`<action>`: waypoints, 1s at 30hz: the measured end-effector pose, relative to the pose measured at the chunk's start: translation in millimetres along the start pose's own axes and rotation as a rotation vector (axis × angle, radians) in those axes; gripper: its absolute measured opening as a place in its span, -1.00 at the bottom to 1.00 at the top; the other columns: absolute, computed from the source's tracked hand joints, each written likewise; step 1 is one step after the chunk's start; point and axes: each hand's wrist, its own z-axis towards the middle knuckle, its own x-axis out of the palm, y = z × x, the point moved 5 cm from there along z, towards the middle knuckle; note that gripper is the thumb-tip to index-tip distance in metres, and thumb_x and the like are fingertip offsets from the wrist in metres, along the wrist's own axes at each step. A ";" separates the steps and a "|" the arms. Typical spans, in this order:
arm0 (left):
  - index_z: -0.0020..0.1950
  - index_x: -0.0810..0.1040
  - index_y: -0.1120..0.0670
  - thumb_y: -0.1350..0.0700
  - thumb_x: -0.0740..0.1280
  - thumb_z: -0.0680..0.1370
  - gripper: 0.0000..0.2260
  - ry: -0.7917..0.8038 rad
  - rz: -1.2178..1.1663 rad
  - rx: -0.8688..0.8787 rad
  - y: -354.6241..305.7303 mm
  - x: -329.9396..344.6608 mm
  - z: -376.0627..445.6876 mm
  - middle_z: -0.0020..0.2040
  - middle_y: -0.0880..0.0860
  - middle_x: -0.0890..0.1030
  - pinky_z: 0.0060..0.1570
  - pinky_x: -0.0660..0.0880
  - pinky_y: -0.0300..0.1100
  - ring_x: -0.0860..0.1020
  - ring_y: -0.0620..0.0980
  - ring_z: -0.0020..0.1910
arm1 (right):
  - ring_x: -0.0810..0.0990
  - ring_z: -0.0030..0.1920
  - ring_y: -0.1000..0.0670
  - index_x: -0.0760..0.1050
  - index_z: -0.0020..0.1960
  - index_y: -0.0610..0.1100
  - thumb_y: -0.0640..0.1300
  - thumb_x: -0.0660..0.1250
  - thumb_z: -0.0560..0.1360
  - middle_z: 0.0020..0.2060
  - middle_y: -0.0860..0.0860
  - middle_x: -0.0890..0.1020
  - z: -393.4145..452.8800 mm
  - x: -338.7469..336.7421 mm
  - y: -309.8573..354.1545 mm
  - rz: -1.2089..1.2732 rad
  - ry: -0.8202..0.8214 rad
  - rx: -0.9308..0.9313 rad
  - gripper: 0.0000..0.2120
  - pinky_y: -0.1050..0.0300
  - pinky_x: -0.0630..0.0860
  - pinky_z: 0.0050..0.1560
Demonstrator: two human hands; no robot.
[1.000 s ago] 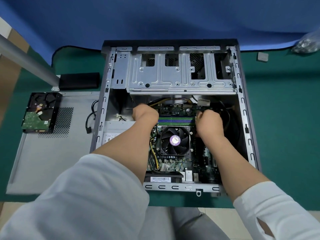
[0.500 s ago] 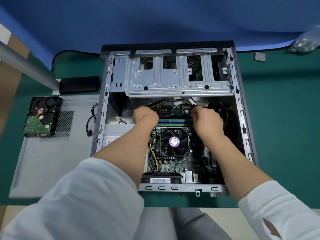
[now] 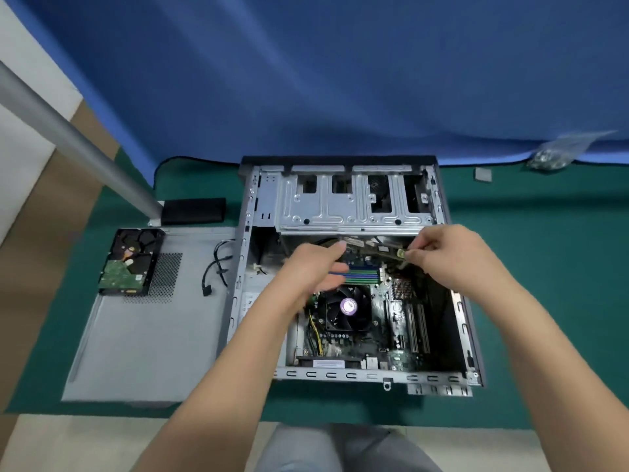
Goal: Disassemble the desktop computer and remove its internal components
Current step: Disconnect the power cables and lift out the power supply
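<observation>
The open desktop case (image 3: 442,378) lies flat on a green mat. A memory stick (image 3: 372,249) hangs lifted above the blue and green memory slots (image 3: 362,276). My right hand (image 3: 452,255) pinches its right end. My left hand (image 3: 315,267) is at the stick's left end with fingers extended; whether it holds the stick is unclear from blur. Below the slots sits the black CPU fan (image 3: 347,310) on the motherboard (image 3: 391,338). The metal drive cage (image 3: 354,202) fills the case's far end.
A removed hard drive (image 3: 131,262) rests on the grey side panel (image 3: 143,335) left of the case, beside loose black cables (image 3: 218,270). A grey pole (image 3: 78,144) slants at far left. A plastic bag (image 3: 558,153) and a small grey block (image 3: 483,174) lie far right.
Both hands rose from the memory slots, bringing a memory stick up out of the board. The camera pulled back and up, so the case looks smaller.
</observation>
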 end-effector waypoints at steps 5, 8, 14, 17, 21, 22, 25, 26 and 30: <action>0.11 0.49 0.26 0.04 0.37 0.53 -0.69 0.030 -0.469 0.070 -8.0 -5.6 -19.3 0.03 0.21 0.62 -0.09 0.62 -0.16 0.67 0.08 -0.08 | 0.43 -0.51 0.09 0.52 -0.28 -0.06 -0.09 0.41 0.46 -0.52 0.09 0.53 -7.6 10.9 41.3 0.239 0.133 -0.116 -0.84 0.15 0.40 -0.34; 0.13 0.49 0.27 0.09 0.36 0.54 -0.71 -0.030 -0.542 0.085 -12.6 -32.2 -22.4 -0.01 0.20 0.61 -0.24 0.61 -0.20 0.67 0.08 -0.14 | 0.40 -0.53 0.21 0.53 -0.25 -0.03 -0.05 0.41 0.46 -0.48 0.12 0.54 -6.7 27.6 66.1 0.218 0.134 -0.207 -0.86 0.22 0.36 -0.37; 0.14 0.50 0.19 0.09 0.29 0.59 -0.79 -0.181 -0.265 0.133 -13.0 -116.6 -13.0 -0.09 0.12 0.58 -0.22 0.62 -0.18 0.58 0.01 -0.21 | 0.53 -0.32 0.14 0.56 -0.07 0.03 0.09 0.39 0.46 -0.26 0.06 0.62 19.3 80.2 102.5 0.201 0.260 -0.284 -0.85 0.21 0.43 -0.29; 0.14 0.51 0.07 0.07 0.25 0.61 -0.84 -0.309 0.076 0.244 -5.8 -168.1 -6.5 -0.21 0.00 0.53 -0.20 0.54 -0.24 0.48 -0.11 -0.33 | 0.55 -0.13 0.01 0.47 0.16 -0.02 0.04 0.31 0.53 -0.13 0.04 0.60 49.4 102.3 111.8 -0.082 0.224 -0.342 -0.75 0.07 0.49 -0.08; -0.06 0.52 0.03 0.10 0.26 0.60 -0.92 -0.344 0.243 0.216 31.3 -209.4 10.8 -0.27 0.01 0.45 -0.22 0.43 -0.18 0.39 -0.08 -0.35 | 0.55 -0.05 -0.09 0.40 0.16 -0.09 -0.06 0.25 0.57 0.05 -0.08 0.61 77.5 131.9 124.5 -0.234 0.228 -0.363 -0.80 0.09 0.41 -0.14; -0.06 0.55 0.07 0.11 0.27 0.59 -0.91 -0.331 0.304 0.191 43.6 -212.3 18.4 -0.27 0.01 0.47 -0.20 0.40 -0.16 0.40 -0.06 -0.33 | 0.56 -0.03 -0.10 0.39 0.10 -0.09 -0.08 0.25 0.57 0.09 -0.09 0.60 82.9 136.1 125.8 -0.239 0.241 -0.348 -0.86 0.07 0.45 -0.11; -0.05 0.61 0.17 0.10 0.36 0.54 -0.86 -0.249 0.553 0.102 77.6 -202.0 40.7 -0.22 0.05 0.55 -0.20 0.39 -0.20 0.48 -0.02 -0.24 | 0.56 -0.01 -0.12 0.36 -0.01 -0.05 -0.12 0.26 0.56 0.11 -0.10 0.59 93.2 140.5 127.8 -0.258 0.289 -0.309 -0.93 -0.02 0.51 0.00; -0.11 0.60 0.15 0.13 0.36 0.53 -0.91 -0.246 0.635 0.080 86.7 -196.5 46.7 -0.20 0.06 0.56 -0.20 0.38 -0.20 0.51 0.02 -0.20 | 0.56 -0.03 -0.11 0.35 -0.02 -0.04 -0.12 0.26 0.56 0.11 -0.09 0.60 94.9 140.5 126.9 -0.262 0.285 -0.307 -0.92 0.00 0.51 -0.02; -0.16 0.50 0.09 0.29 0.20 0.53 -0.85 -0.346 0.752 0.005 108.0 -183.2 58.0 -0.20 0.06 0.51 -0.17 0.38 -0.18 0.49 0.07 -0.17 | 0.54 -0.17 -0.04 0.34 -0.04 -0.03 -0.11 0.25 0.57 0.06 -0.06 0.63 93.7 141.3 122.0 -0.283 0.220 -0.339 -0.92 0.11 0.39 -0.27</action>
